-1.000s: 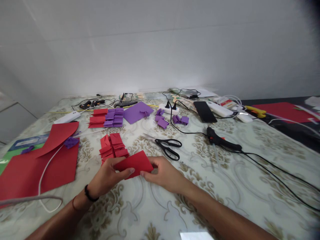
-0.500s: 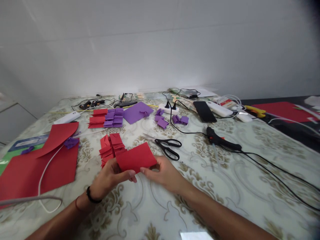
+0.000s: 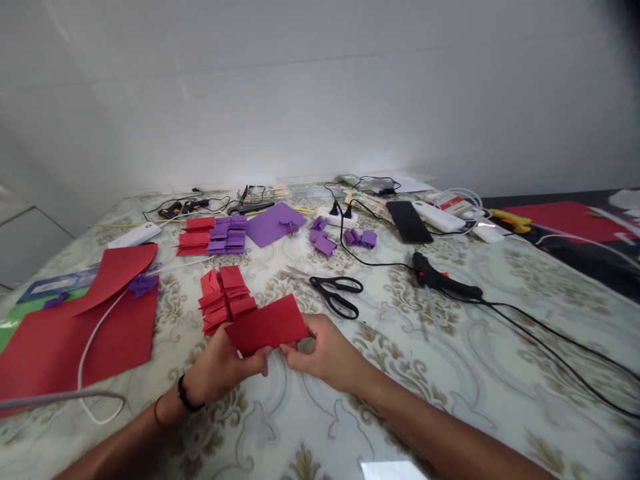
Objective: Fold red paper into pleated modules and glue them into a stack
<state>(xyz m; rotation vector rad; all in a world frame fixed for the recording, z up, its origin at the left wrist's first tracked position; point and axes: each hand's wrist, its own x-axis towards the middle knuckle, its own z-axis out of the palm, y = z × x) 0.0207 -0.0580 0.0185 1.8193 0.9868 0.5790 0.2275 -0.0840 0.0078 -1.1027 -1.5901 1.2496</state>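
Note:
A small red paper rectangle [image 3: 267, 325] is held just above the patterned tablecloth [image 3: 450, 373] between both hands. My left hand [image 3: 223, 370] pinches its lower left edge, thumb pressed under the paper. My right hand [image 3: 325, 353] pinches the lower right edge, fingers curled. Right behind the paper lies a pile of folded red pieces [image 3: 225, 298]. Black-handled scissors [image 3: 333, 293] rest just beyond my right hand.
Large red sheets [image 3: 65, 333] with a white cable [image 3: 95, 333] across them lie at the left. Folded purple and red pieces [image 3: 227, 235] and a purple sheet [image 3: 274, 223] sit farther back. A black glue gun [image 3: 443, 281] with its cord, a phone [image 3: 409, 222] and a power strip [image 3: 339, 217] lie at the right.
Both hands have drawn slightly toward me with the red paper, and the paper has been turned and tilted between the fingers. Everything else stays where it was.

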